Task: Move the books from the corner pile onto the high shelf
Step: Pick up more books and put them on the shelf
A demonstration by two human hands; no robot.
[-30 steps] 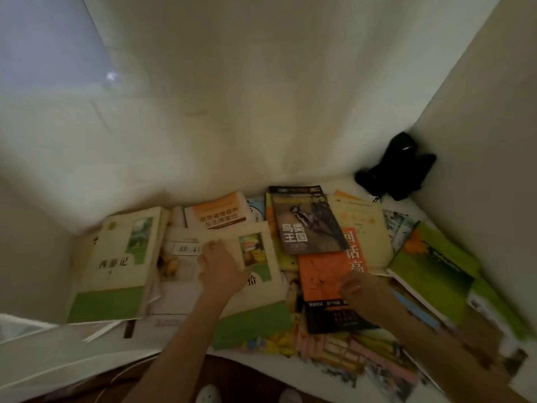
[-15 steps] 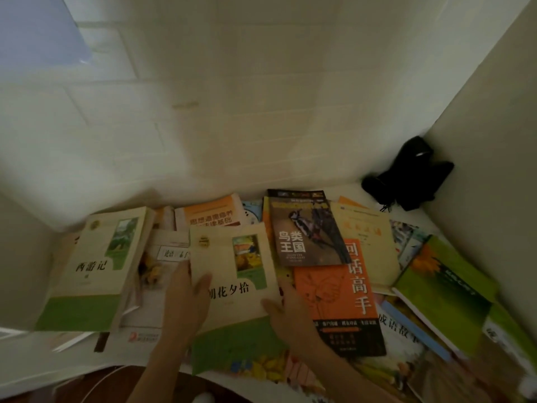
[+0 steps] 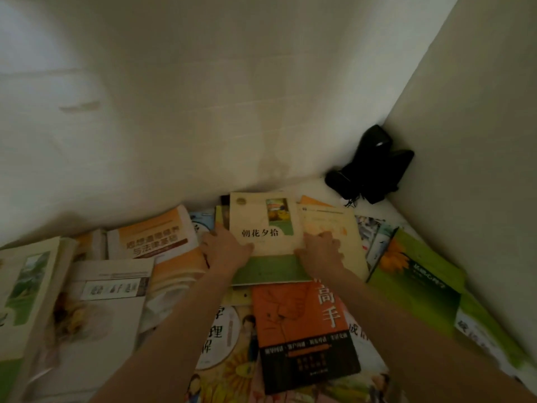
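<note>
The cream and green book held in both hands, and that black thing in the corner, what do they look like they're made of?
Cream and green book: paperback, matte card cover; it shows no glare. Black object: probably dark plastic, given a faint sheen on top, though it is too dim to identify.

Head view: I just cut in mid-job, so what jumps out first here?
Both hands hold the cream-and-green book at centre, the left hand on its left edge and the right hand on its right. An orange-and-black book lies just in front of it. A black object sits in the far right corner by the walls.
</note>
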